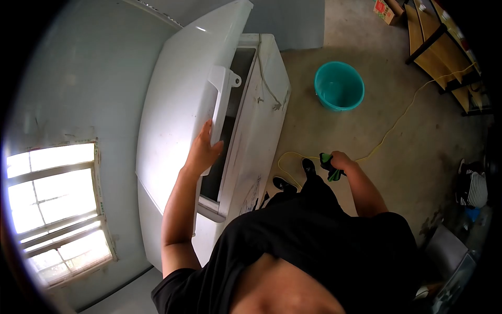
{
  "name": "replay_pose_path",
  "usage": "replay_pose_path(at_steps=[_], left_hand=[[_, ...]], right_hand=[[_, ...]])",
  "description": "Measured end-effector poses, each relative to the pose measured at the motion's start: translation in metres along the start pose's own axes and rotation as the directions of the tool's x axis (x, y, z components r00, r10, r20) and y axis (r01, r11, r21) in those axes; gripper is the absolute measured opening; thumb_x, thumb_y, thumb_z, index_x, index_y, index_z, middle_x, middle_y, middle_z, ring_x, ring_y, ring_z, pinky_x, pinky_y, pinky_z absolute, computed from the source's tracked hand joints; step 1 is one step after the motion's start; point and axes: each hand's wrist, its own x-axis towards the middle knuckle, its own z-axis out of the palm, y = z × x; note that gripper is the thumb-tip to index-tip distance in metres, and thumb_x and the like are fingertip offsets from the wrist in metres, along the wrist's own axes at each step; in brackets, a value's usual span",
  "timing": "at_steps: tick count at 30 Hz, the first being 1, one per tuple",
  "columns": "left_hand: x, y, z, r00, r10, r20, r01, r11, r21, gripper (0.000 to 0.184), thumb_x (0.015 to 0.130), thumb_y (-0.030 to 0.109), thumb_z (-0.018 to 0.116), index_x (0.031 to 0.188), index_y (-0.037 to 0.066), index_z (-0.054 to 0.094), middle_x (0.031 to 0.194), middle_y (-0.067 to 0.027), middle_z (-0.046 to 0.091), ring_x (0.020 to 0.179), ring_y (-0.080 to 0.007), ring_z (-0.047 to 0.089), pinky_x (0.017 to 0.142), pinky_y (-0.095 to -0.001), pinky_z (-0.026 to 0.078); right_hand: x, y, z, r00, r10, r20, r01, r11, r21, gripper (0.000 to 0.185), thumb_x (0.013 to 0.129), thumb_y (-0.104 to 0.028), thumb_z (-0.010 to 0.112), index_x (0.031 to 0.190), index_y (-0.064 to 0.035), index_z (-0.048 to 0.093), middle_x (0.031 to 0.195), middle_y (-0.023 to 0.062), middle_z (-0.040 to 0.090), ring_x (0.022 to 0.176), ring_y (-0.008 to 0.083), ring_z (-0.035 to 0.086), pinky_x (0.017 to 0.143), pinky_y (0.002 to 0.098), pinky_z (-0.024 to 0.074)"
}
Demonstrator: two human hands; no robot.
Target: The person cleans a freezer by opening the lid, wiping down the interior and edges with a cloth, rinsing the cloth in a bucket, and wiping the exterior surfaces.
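A white chest freezer (261, 125) stands at the centre left with its lid (172, 99) raised. My left hand (203, 150) rests on the edge of the lid beside the white handle (222, 94), fingers apart. The dark gap of the freezer's inside shows next to that hand. To the right, over the floor near my feet, my right hand (342, 160) is closed on a black and green cloth (330, 166). A cord hangs over the freezer's rim.
A teal bucket (339, 86) stands on the concrete floor beyond my right hand. The yellow cable (389, 131) runs past my shoes to a wooden shelf (436, 47). At left is a bright window (57, 199). A cardboard box (385, 11) lies at the top.
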Motion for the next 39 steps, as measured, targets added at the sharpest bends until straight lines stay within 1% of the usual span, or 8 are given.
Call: replay_pose_path(at_steps=[5,15,21,25,29,32,36,39], left_hand=[[-0.006,0.031,-0.023,0.991,-0.131,0.028,0.134,0.974,-0.184,0.060,0.077,0.003,0.060,0.132,-0.002,0.036,0.081,-0.0109,0.055,0.060,-0.0151,0.054,0.057,-0.0278,0.046],[-0.009,0.043,-0.044,0.982,-0.187,0.026,0.188,0.957,-0.222,0.059,0.076,0.000,0.060,0.132,0.000,0.039,0.078,-0.0067,0.054,0.057,-0.0118,0.052,0.056,-0.0264,0.045],[-0.005,0.037,-0.039,0.987,-0.161,0.009,0.158,0.954,-0.255,0.060,0.076,-0.002,0.060,0.132,0.001,0.039,0.079,-0.0057,0.054,0.058,-0.0112,0.052,0.056,-0.0253,0.045],[-0.009,0.040,-0.045,0.981,-0.192,0.019,0.191,0.954,-0.230,0.061,0.076,-0.001,0.060,0.133,0.001,0.038,0.082,-0.0066,0.055,0.060,-0.0114,0.053,0.057,-0.0247,0.046],[-0.007,0.040,-0.050,0.961,-0.261,0.096,0.276,0.935,-0.221,0.065,0.076,0.007,0.063,0.135,0.000,0.035,0.103,-0.0195,0.060,0.076,-0.0236,0.062,0.074,-0.0314,0.049],[-0.006,0.029,-0.043,0.982,-0.190,-0.003,0.187,0.972,-0.143,0.064,0.076,0.000,0.060,0.136,0.001,0.036,0.088,-0.0090,0.058,0.065,-0.0134,0.055,0.060,-0.0261,0.048],[-0.008,0.028,-0.050,0.982,-0.190,0.021,0.191,0.968,-0.162,0.065,0.076,0.001,0.062,0.135,0.000,0.036,0.087,-0.0105,0.059,0.064,-0.0142,0.057,0.061,-0.0267,0.048],[-0.008,0.028,-0.055,0.991,-0.133,-0.009,0.131,0.986,-0.108,0.064,0.077,0.002,0.062,0.135,-0.001,0.036,0.086,-0.0121,0.060,0.063,-0.0147,0.057,0.062,-0.0271,0.048]], right_hand=[[-0.004,-0.004,-0.006,0.999,0.007,0.036,-0.007,1.000,0.007,0.029,0.082,-0.013,0.048,0.102,0.0033,0.060,0.103,0.0246,0.061,0.097,0.0388,0.058,0.082,0.0436,0.0457],[0.028,-0.037,-0.041,0.959,-0.215,-0.184,0.243,0.959,0.147,0.034,0.079,-0.010,0.045,0.107,-0.0006,0.059,0.108,0.0239,0.059,0.099,0.0410,0.056,0.086,0.0461,0.0433],[0.102,-0.125,-0.119,0.728,-0.195,-0.658,0.433,0.874,0.220,0.039,0.082,-0.007,0.044,0.120,-0.0038,0.053,0.106,0.0235,0.060,0.097,0.0415,0.056,0.085,0.0465,0.0433],[0.112,-0.176,-0.175,0.711,-0.239,-0.661,0.499,0.834,0.235,0.040,0.079,-0.003,0.047,0.118,-0.0042,0.054,0.109,0.0232,0.058,0.100,0.0400,0.055,0.087,0.0441,0.0436],[0.173,-0.229,-0.216,0.348,-0.351,-0.869,0.770,0.636,0.052,0.044,0.080,-0.001,0.046,0.121,-0.0120,0.054,0.116,0.0222,0.054,0.104,0.0401,0.052,0.086,0.0434,0.0446],[0.202,-0.269,-0.240,0.220,-0.551,-0.805,0.664,0.689,-0.290,0.046,0.080,-0.004,0.049,0.125,-0.0154,0.052,0.123,0.0200,0.048,0.107,0.0420,0.049,0.088,0.0432,0.0450],[0.203,-0.297,-0.169,0.584,-0.497,-0.642,0.454,0.855,-0.249,0.045,0.081,-0.009,0.051,0.125,-0.0183,0.052,0.126,0.0187,0.044,0.105,0.0415,0.048,0.088,0.0464,0.0465],[0.148,-0.296,-0.049,0.511,-0.705,-0.492,0.590,0.704,-0.397,0.050,0.078,-0.015,0.055,0.127,-0.0186,0.050,0.121,0.0241,0.046,0.100,0.0406,0.051,0.082,0.0467,0.0478]])
